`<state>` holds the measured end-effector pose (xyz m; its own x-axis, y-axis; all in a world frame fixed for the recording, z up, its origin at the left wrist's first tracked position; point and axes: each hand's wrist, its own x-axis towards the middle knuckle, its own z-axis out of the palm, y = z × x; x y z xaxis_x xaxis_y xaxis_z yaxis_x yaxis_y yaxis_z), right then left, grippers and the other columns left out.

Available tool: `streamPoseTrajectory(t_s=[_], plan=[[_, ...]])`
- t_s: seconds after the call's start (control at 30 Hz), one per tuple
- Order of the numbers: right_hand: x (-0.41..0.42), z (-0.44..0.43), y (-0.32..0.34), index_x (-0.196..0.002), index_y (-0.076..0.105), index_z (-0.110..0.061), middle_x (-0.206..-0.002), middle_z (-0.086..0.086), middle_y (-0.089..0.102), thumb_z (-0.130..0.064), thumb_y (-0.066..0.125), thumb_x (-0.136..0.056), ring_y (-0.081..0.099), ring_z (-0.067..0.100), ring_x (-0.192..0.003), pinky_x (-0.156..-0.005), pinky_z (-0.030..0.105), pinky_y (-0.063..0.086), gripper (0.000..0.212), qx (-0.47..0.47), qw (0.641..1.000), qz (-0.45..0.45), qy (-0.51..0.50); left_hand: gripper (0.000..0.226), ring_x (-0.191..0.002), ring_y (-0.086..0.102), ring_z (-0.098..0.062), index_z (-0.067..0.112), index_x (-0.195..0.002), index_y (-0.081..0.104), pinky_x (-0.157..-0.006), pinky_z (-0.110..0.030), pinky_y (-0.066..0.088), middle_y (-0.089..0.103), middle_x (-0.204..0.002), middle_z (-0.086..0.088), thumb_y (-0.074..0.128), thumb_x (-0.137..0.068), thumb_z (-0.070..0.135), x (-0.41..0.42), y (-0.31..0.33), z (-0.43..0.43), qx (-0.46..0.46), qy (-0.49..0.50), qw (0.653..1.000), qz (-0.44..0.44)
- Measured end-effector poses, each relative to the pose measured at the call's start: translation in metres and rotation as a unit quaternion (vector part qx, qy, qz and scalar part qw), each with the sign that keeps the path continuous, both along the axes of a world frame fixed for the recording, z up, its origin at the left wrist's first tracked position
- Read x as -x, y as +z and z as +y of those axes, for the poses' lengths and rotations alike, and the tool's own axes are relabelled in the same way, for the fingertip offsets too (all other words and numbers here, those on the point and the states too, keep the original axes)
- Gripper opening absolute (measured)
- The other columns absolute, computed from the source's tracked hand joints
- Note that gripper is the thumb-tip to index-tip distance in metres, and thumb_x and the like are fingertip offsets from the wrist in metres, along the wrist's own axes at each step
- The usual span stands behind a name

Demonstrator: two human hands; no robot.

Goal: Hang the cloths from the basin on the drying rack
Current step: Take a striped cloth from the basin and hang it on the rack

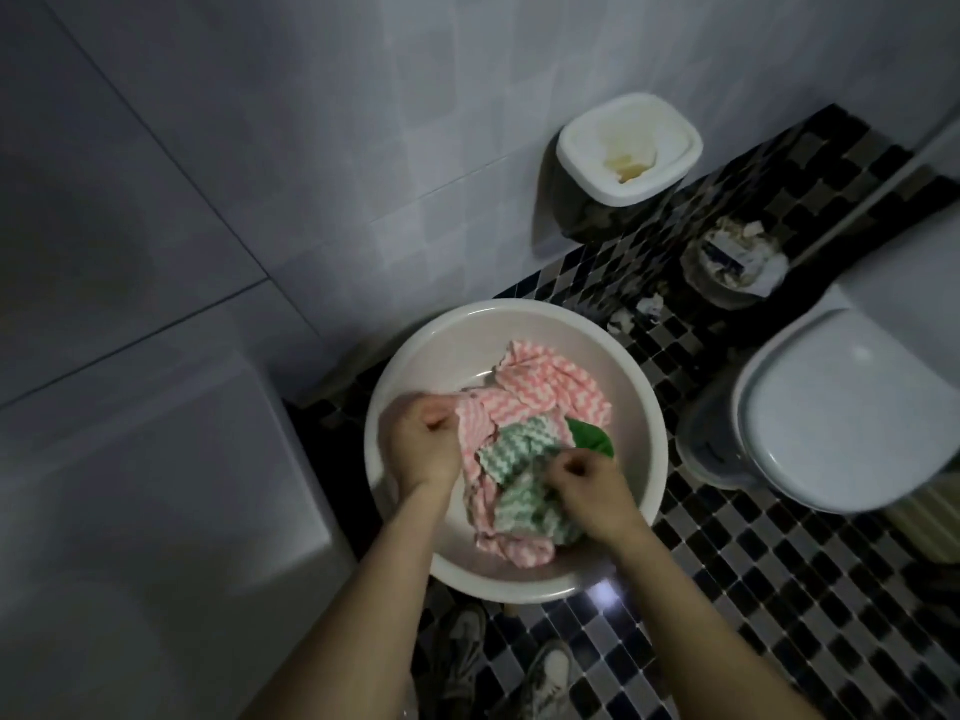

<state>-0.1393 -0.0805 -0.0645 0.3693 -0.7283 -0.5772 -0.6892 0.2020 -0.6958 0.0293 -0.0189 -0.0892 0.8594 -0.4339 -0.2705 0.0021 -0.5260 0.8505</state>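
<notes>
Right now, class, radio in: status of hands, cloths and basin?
Left hand closed on pink cloth. Right hand pinching green cloth. All cloths in basin. Drying rack not in view.

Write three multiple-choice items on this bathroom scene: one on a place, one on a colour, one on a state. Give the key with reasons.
1. Where does the basin sit?
A. on the tiled floor, left of the toilet
B. on the toilet lid
C. on a shelf

2. Which cloth does the right hand pinch?
A. the blue one
B. the green and white cloth
C. the yellow one

3. What is the toilet lid's state?
A. raised
B. missing
C. closed

Key: 1 A, checkered tiles surround the basin; 2 B, its fingers close on the green zigzag cloth; 3 C, the lid lies flat.
</notes>
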Motion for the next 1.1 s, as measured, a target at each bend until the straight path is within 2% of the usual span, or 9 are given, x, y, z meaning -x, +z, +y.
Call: streamPoseTrajectory(t_s=[0.1,0.2,0.33,0.47,0.6,0.7,0.87,0.97,1.1], plan=[[0.001,-0.015,0.020,-0.071,0.058,-0.011,-0.063,0.002,0.064,-0.010,0.057,-0.091,0.058,0.012,-0.057,-0.047,0.021,0.048,0.020,-0.182,0.925,-0.181,-0.280,0.038,-0.085,0.067,-0.019,0.018,-0.078,0.069,-0.079,-0.026,0.051,0.069,-0.082,0.001,0.047,-0.075,-0.013,-0.008,0.025,-0.015,0.041,-0.070,0.997,-0.009],[0.002,-0.028,0.028,-0.072,0.054,-0.011,-0.064,0.004,0.062,-0.006,0.055,-0.092,0.058,0.014,-0.057,-0.050,0.023,0.050,0.021,-0.206,0.883,-0.213,-0.363,0.043,-0.089,0.063,-0.018,0.027,-0.076,0.067,-0.079,-0.024,0.048,0.071,-0.091,0.000,0.042,-0.078,-0.007,-0.004,0.037,-0.040,0.008,-0.163,0.987,-0.001],[0.005,-0.030,0.031,-0.079,0.053,-0.011,-0.063,0.005,0.052,-0.001,0.051,-0.094,0.052,0.014,-0.051,-0.054,0.031,0.048,0.018,-0.148,0.923,-0.179,-0.307,0.022,-0.080,0.059,-0.024,0.010,-0.100,0.069,-0.070,-0.027,0.042,0.071,-0.098,-0.009,0.050,-0.092,0.018,0.013,0.019,-0.070,-0.140,-0.278,0.944,-0.113],[0.010,-0.027,0.033,-0.085,0.055,-0.006,-0.072,0.008,0.057,0.008,0.050,-0.094,0.058,0.016,-0.054,-0.049,0.025,0.055,0.017,-0.105,0.944,-0.175,-0.260,0.034,-0.094,0.068,-0.027,0.023,-0.119,0.068,-0.078,-0.028,0.050,0.072,-0.111,-0.006,0.062,-0.088,0.034,0.017,-0.006,-0.074,-0.215,-0.280,0.930,-0.102],[0.011,-0.027,0.041,-0.083,0.056,-0.008,-0.073,0.006,0.059,0.009,0.049,-0.092,0.055,0.018,-0.062,-0.052,0.024,0.054,0.021,-0.073,0.955,-0.173,-0.230,0.020,-0.087,0.070,-0.026,0.010,-0.098,0.076,-0.071,-0.025,0.048,0.075,-0.097,-0.010,0.066,-0.089,0.025,0.005,0.016,-0.061,-0.110,-0.227,0.963,-0.095],[0.005,-0.024,0.060,-0.102,0.060,-0.017,-0.085,0.002,0.064,-0.002,0.061,-0.089,0.060,0.011,-0.069,-0.056,0.019,0.049,0.020,-0.068,0.971,-0.172,-0.152,0.041,-0.047,0.050,-0.014,0.010,-0.055,0.055,-0.050,-0.028,0.037,0.055,-0.054,-0.010,0.063,-0.091,0.029,0.000,0.051,-0.041,-0.038,-0.211,0.973,-0.083],[-0.013,-0.018,0.093,-0.137,0.046,-0.037,-0.119,-0.012,0.057,-0.022,0.076,-0.081,0.056,0.000,-0.108,-0.080,0.015,0.048,0.065,-0.017,0.982,-0.187,0.002,0.042,-0.050,0.037,-0.007,0.000,-0.065,0.064,-0.047,-0.029,0.034,0.043,-0.051,-0.009,0.067,-0.089,0.034,0.010,0.111,-0.017,0.051,-0.213,0.976,0.011],[-0.024,-0.010,0.105,-0.124,0.063,-0.023,-0.104,0.000,0.066,-0.014,0.074,-0.083,0.062,0.006,-0.093,-0.085,0.026,0.051,0.043,0.025,0.980,-0.199,0.005,0.034,-0.056,0.048,-0.012,0.002,-0.068,0.070,-0.054,-0.027,0.039,0.057,-0.058,-0.015,0.071,-0.086,0.032,0.015,0.137,-0.008,0.117,-0.208,0.967,0.087],[-0.023,0.005,0.132,-0.095,0.074,-0.009,-0.076,0.007,0.073,-0.007,0.066,-0.088,0.065,0.024,-0.066,-0.064,0.031,0.055,0.011,0.055,0.965,-0.255,-0.030,0.035,-0.061,0.061,-0.024,0.016,-0.068,0.075,-0.064,-0.043,0.053,0.070,-0.070,-0.020,0.074,-0.074,0.050,0.011,0.169,0.007,0.160,-0.248,0.949,0.115]])
